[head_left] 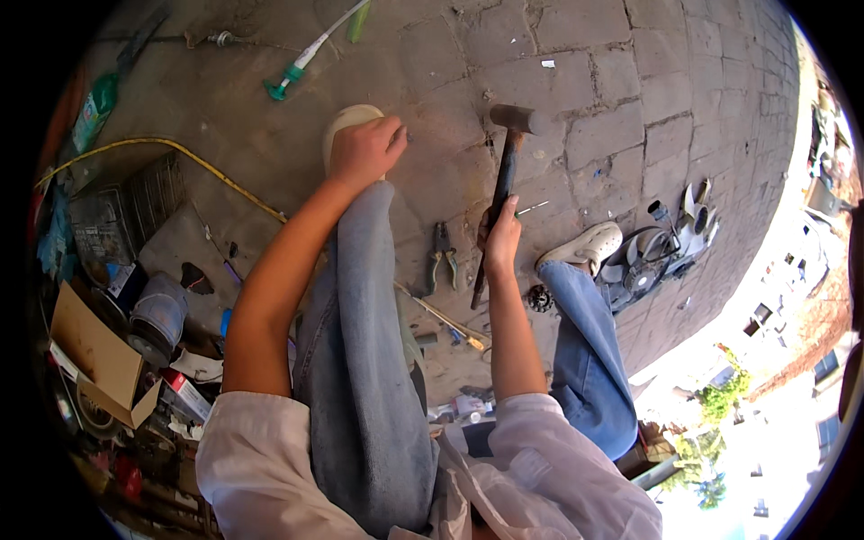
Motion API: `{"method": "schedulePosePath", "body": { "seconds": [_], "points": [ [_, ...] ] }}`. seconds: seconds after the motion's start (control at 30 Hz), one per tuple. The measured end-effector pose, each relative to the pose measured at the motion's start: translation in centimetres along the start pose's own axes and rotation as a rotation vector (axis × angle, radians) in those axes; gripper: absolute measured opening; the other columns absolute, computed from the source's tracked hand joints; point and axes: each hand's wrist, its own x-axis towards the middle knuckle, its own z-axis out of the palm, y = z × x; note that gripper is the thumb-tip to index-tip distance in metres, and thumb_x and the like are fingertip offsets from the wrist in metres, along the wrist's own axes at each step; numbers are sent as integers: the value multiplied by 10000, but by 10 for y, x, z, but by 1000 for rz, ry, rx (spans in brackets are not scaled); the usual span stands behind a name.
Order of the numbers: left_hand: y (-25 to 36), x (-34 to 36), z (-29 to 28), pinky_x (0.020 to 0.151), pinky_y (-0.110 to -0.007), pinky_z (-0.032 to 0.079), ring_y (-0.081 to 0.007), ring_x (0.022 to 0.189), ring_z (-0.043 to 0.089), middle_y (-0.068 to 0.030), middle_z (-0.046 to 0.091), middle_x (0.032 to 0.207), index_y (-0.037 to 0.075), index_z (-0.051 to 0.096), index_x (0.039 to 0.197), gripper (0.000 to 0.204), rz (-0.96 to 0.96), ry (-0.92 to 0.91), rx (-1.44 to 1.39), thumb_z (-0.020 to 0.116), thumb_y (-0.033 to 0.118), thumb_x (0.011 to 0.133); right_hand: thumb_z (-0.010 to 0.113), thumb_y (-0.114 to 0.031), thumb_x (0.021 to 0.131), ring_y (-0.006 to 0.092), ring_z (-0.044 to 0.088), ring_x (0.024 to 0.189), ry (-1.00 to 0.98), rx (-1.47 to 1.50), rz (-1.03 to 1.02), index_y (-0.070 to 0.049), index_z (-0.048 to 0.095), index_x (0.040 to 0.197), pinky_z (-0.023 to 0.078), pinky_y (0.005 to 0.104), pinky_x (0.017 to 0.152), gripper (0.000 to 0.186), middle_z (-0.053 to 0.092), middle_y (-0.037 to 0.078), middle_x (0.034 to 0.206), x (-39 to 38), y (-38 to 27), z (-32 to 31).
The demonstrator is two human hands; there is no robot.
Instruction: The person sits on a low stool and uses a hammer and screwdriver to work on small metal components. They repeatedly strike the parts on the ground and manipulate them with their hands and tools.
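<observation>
My right hand (501, 236) is wrapped round the dark handle of a hammer (509, 166), its metal head pointing away from me above the paving. A thin pointed rod (533, 207) sticks out beside that hand's thumb; whether the hand also grips it I cannot tell. Over my left shoe (346, 117), near the knee, my left hand (367, 148) is closed, with a small dark bit showing at its fingertips. Between my legs, on the ground, lie pliers (442, 256) with their handles spread. A small round dark gear-like part (540, 298) sits near my right shoe (585, 247).
To the right, beside my shoe, stands a dark and silver motor-like part (650, 256). An open cardboard box (94, 351), a dark battery-like block (112, 216) and a green bottle (95, 112) crowd the left. A yellow hose (193, 162) crosses there. Farther off lies a green-and-white pump-like tool (301, 65).
</observation>
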Motion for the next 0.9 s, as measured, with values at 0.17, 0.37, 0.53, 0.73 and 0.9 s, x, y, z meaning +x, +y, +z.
{"method": "schedulePosePath", "body": {
  "seconds": [0.17, 0.37, 0.53, 0.73, 0.9],
  "points": [
    [41, 50, 27, 688, -399, 503, -321, 841, 614, -81, 595, 1009, 96, 561, 1034, 233, -36, -140, -140, 636, 176, 828, 454, -500, 955, 121, 414, 442, 368, -107, -214, -31, 481, 598, 310, 286, 440, 591, 422, 1, 507, -4, 28, -15],
    [49, 102, 82, 760, -422, 499, -321, 965, 565, -101, 552, 1040, 83, 527, 1033, 237, 79, -161, -161, 600, 84, 808, 648, -342, 863, 295, 584, 576, 616, -688, -319, 16, 602, 795, 452, 393, 573, 367, 595, 157, 640, -12, 45, -34],
    [33, 115, 110, 786, -404, 497, -318, 941, 570, -83, 570, 1015, 75, 554, 1069, 302, 223, -196, -43, 647, 70, 782, 660, -192, 851, 287, 628, 774, 568, -688, -656, 7, 637, 982, 488, 355, 724, 239, 649, 152, 867, 2, 55, -51],
    [65, 103, 80, 756, -319, 505, -186, 842, 622, -59, 627, 877, 38, 610, 964, 196, -101, -368, -499, 642, 9, 772, 640, -122, 889, 138, 611, 905, 111, -242, -612, 37, 611, 1052, 478, 265, 810, 229, 658, 96, 994, 16, -61, -9],
    [108, 73, 1, 751, -241, 511, -112, 832, 631, -50, 659, 898, -6, 606, 951, 135, -399, -568, -1025, 633, 2, 819, 662, -70, 860, 135, 635, 839, -160, -119, -636, 36, 615, 993, 503, 256, 756, 177, 671, 88, 915, 7, -111, 1]
  ]
}}
